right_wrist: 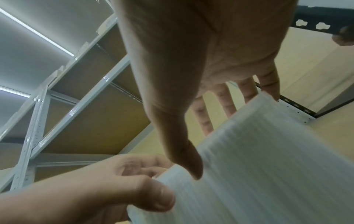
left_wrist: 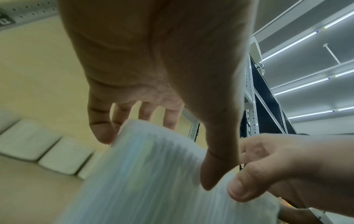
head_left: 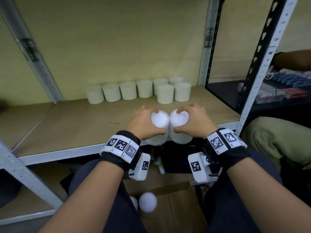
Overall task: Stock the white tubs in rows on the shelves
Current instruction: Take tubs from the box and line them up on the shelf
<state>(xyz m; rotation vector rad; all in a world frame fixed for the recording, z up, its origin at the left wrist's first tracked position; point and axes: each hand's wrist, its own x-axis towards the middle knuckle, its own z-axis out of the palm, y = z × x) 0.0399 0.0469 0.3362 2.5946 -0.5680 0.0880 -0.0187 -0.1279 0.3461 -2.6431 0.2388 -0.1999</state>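
fingers of the left hand are seen slightly spread and curled over the far rim of the left tub, with the thumb pressed against its near side; the tub is gripped from above. fingers of the right hand are likewise spread and curled over the far rim of the right tub, thumb set on the near wall. ribbed white walls are shown in both wrist views, blurred. the two held tubs are touching side by side, at the front edge of the shelf, partly overhanging it; whether their bases rest on the shelf cannot be told.

stocked tubs are noted at the back of the shelf, against the yellow wall: a row of six running left to right, with two more just in front of the row's right end. these are well apart from the held pair.

wristbands with black-and-white markers are worn on both wrists, each with a white camera housing beneath.

below the shelf's front edge, between the person's knees, an open cardboard box is seen with two more white tubs at its left side. to the right of the shelf, a black rack upright and another person's knee in green fabric are visible.
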